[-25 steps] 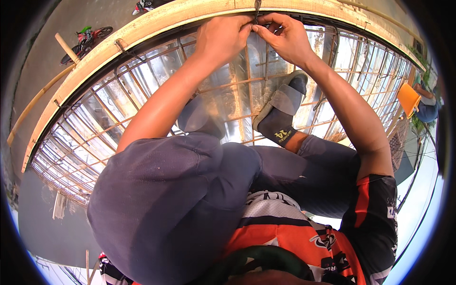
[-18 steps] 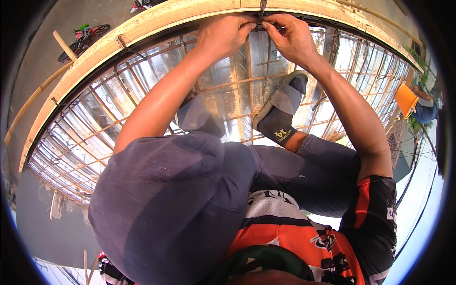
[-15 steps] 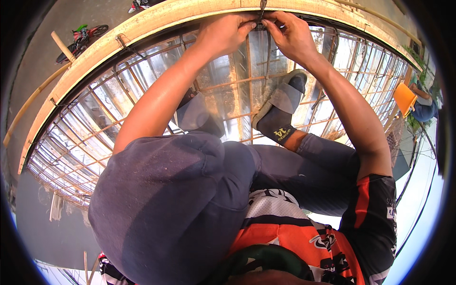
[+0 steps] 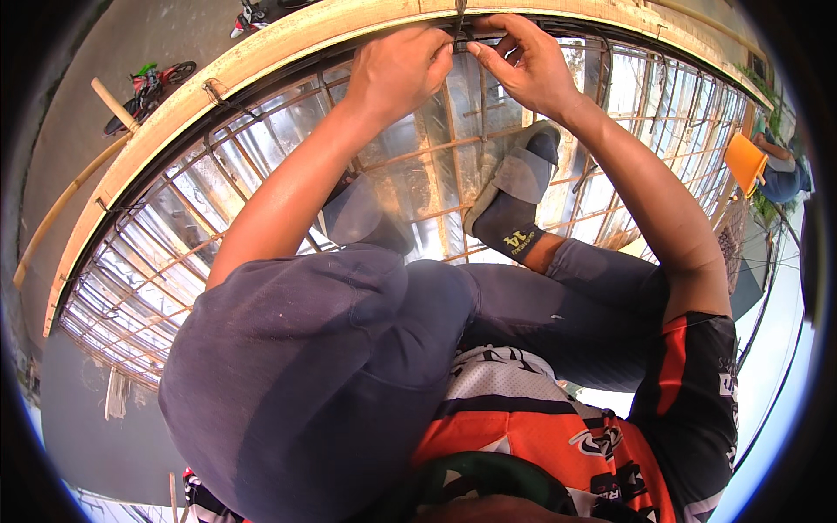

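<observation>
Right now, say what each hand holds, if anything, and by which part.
Cannot be told: the left hand and right hand are close to the dark wire on the wooden beam, but any grip is too small to see.

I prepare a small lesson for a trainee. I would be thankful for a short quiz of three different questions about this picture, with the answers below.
1. Which is nearest to the right hand?
(a) the orange panel
(b) the dark wire at the wooden beam
(c) the bamboo pole
2. True or false: the left hand rests on the person's knee.
3. Fill in: the red and green motorcycle is seen beyond the beam, toward the picture's ____ edge.

Key: 1. (b). 2. False; it is near the beam. 3. left.
</observation>
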Available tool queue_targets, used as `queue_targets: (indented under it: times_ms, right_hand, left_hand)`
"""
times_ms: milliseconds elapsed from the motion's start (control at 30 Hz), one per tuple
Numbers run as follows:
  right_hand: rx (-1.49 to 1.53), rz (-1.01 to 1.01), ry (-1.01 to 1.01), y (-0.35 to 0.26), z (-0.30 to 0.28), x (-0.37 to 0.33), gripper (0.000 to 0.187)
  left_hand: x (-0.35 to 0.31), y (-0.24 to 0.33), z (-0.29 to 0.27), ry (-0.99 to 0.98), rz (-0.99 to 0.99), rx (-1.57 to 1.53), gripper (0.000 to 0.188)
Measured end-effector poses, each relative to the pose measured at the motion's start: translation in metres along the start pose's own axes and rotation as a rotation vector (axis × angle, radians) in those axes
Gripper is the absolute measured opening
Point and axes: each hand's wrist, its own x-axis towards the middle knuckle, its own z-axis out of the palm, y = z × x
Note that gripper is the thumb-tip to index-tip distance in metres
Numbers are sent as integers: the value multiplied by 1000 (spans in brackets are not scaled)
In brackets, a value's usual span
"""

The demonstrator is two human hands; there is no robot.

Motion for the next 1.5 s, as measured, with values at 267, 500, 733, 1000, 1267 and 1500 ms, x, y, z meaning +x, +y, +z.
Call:
queue_targets:
  times_ms: [267,500,733,1000,1267,1500]
  right_hand:
    - [101,180,-95,-8,1,14,41]
    - [83,222,-118,-4,1,19,35]
    - [80,120,50,7,19,15,28]
    - [-203,143,-26,8,13,23,26]
    - [-249,86,-141,-9,-20,21,32]
    - [216,373,-183,-28,-8,15,40]
  left_hand:
    - [-9,27,10,-270,-568,-974,34]
    - [-3,3,-13,-499,-721,-1052,44]
    - [1,-7,-7,-299,-407,-366,50]
    - [11,6,-1,-120,-277,-215,38]
    - [6,20,-13,-19,-93,127,30]
    - [-3,41,-6,-288,-585,-765,41]
